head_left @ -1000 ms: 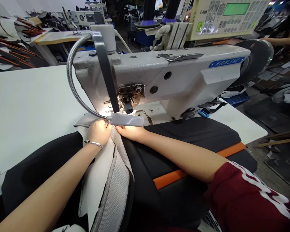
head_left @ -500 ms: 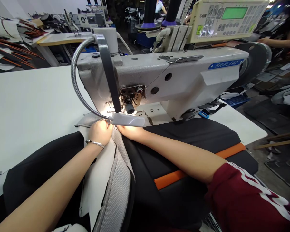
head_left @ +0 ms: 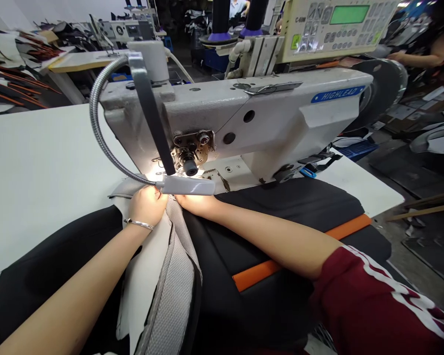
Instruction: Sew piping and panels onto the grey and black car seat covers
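Clutching grey fabric (head_left: 173,291) with left hand (head_left: 147,205); touching it with right hand (head_left: 197,203), leaving that grip unseen behind the lamp (head_left: 188,186).

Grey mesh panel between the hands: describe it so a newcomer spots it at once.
Start at the HIGHLEAD sewing machine, then drop to the gooseneck lamp head. From between the left hand and right hand below, the grey mesh panel runs to the picture's bottom edge. Its coarse weave sets it apart from the plain white piece and black fabric beside it.
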The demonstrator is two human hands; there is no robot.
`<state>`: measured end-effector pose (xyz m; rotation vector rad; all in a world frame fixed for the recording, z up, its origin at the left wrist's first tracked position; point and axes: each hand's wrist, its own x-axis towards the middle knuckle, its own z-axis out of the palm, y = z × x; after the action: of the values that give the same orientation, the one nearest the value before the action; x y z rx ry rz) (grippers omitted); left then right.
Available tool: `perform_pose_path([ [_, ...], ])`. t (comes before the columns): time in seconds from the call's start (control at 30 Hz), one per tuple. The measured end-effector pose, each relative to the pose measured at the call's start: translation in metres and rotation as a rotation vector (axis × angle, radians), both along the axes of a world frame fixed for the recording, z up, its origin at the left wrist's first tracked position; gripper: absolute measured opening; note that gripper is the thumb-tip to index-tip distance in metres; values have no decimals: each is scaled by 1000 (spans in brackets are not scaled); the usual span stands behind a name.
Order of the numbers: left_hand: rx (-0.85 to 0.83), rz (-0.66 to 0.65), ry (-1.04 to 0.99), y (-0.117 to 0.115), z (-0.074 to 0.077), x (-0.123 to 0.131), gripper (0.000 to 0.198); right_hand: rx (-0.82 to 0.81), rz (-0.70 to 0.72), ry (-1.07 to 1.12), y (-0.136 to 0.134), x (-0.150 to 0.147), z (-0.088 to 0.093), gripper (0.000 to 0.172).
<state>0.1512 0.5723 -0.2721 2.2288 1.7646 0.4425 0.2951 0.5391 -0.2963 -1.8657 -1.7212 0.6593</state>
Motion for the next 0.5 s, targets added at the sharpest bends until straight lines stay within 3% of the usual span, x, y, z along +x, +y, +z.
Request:
perform_pose_path([
  [0.5, 10, -7, 39, 3, -2, 1, 26, 5, 22, -51, 0, 1, -3, 24],
])
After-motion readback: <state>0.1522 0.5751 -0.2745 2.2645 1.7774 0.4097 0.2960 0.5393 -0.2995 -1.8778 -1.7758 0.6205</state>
